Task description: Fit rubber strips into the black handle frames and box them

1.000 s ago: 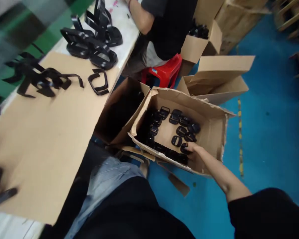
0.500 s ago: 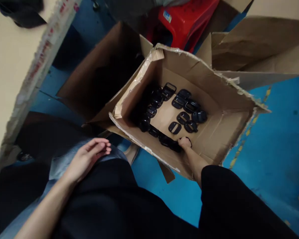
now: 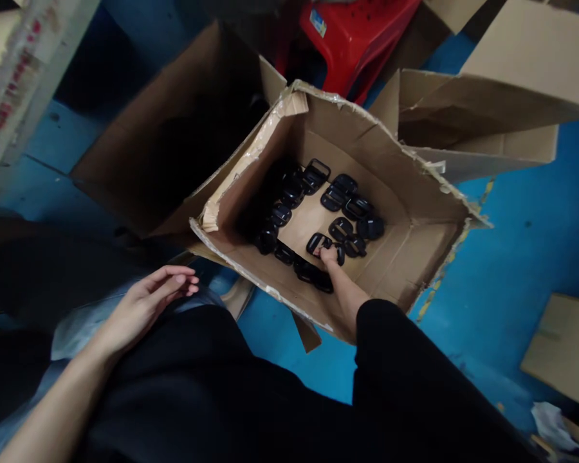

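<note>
My right hand (image 3: 329, 256) reaches down into a tall open cardboard box (image 3: 434, 244). Its fingers are closed on a small black oval plastic frame (image 3: 340, 253), partly covered by the hand. The fingertips also touch a similar black frame (image 3: 314, 242) just left of it, seemingly at that frame's opening. Several more black plastic frames (image 3: 341, 228) lie on the box floor around the hand, some overlapping. Along the shaded left side, others (image 3: 280, 214) are hard to make out. Over my lap, my left hand (image 3: 147, 302) hangs with loosely bent fingers, holding nothing.
A second cardboard box (image 3: 139, 148), dark inside, stands against the left side. Behind are a red plastic stool (image 3: 352, 38) and another open box (image 3: 482, 109). A worn table edge (image 3: 24, 83) is at upper left. More cardboard (image 3: 567, 341) lies on the blue floor at right.
My right hand has moved left and slightly away from me inside the box, with the black frame, to the neighbouring frame. My left hand stays much the same. The view has shifted right.
</note>
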Motion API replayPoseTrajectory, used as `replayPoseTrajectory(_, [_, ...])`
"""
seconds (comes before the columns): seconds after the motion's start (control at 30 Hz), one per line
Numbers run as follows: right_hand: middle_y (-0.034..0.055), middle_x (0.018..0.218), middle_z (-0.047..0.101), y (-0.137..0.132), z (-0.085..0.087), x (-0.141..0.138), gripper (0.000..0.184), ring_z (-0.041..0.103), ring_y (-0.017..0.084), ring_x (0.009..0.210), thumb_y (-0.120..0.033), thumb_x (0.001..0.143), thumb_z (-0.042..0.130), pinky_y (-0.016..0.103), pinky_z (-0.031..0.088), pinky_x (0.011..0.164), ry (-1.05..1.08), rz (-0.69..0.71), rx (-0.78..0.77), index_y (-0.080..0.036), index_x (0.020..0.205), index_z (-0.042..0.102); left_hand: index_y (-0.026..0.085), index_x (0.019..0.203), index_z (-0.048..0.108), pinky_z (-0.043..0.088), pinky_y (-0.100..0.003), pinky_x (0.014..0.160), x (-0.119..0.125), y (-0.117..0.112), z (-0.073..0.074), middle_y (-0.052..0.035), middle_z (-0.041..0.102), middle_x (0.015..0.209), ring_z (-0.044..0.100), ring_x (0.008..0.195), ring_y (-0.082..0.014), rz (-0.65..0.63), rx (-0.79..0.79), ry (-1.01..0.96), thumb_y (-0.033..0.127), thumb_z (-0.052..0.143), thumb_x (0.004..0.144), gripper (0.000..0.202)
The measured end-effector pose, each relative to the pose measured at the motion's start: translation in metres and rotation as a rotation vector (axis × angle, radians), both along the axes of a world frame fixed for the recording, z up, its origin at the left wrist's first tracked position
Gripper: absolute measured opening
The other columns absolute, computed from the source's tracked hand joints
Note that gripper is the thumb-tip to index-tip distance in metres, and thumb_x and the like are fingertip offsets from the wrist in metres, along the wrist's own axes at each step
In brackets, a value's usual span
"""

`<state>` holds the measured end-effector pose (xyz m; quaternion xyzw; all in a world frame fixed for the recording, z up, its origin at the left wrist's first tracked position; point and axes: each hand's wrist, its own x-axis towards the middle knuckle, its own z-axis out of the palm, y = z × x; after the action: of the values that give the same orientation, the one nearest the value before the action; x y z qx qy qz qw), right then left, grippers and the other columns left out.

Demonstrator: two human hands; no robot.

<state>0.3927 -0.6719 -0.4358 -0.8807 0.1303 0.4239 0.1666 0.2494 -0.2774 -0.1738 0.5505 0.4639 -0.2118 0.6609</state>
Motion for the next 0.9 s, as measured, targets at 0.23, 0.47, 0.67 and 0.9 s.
replayPoseTrajectory(0.23, [0.0108,0.136,0.066,-0.053,0.025,-0.003,0.037,0.070,0.027,0.115,-0.036,0.102,0.070,0.048,0.061,0.096,-0.019,0.042,-0.067,-0.018,0.134,0.065,0.022,0.103,0.081,0.061,-0.019,0.090,0.002,0.002,0.000,-0.0015,0.081,0.100,0.074,0.092,-0.0160,0.031,-0.003,0.011,0.046,0.095,0.069,0.044])
replayPoseTrajectory(0.47, [0.0136,0.145,0.061,-0.097,0.026,0.013,0.044,0.067,0.030,0.122,-0.034,0.101,0.071,0.051,0.059,0.101,-0.169,-0.088,-0.379,-0.018,0.141,0.061,0.021,0.103,0.080,0.062,-0.018,0.089,0.001,0.001,-0.003,-0.0023,0.081,0.099,0.075,0.093,-0.0159,0.016,0.012,0.015,0.048,0.098,0.064,0.051])
replayPoseTrajectory(0.67, [0.0130,0.147,0.060,-0.111,0.011,0.034,0.047,0.066,0.030,0.123,-0.035,0.102,0.070,0.052,0.059,0.100,-0.196,-0.160,-0.501,-0.020,0.144,0.058,0.021,0.101,0.080,0.062,-0.017,0.088,0.003,-0.004,-0.005,-0.0030,0.081,0.099,0.075,0.092,-0.0160,-0.032,0.054,0.029,0.052,0.098,0.061,0.055])
replayPoseTrajectory(0.9, [0.0120,0.140,0.064,-0.130,0.004,0.063,0.040,0.068,0.028,0.119,-0.036,0.102,0.070,0.050,0.060,0.099,-0.055,-0.122,-0.360,-0.019,0.137,0.063,0.022,0.102,0.079,0.061,-0.016,0.087,0.003,-0.009,-0.004,-0.0019,0.081,0.098,0.076,0.093,-0.0153,-0.080,0.062,0.012,0.056,0.096,0.064,0.054])
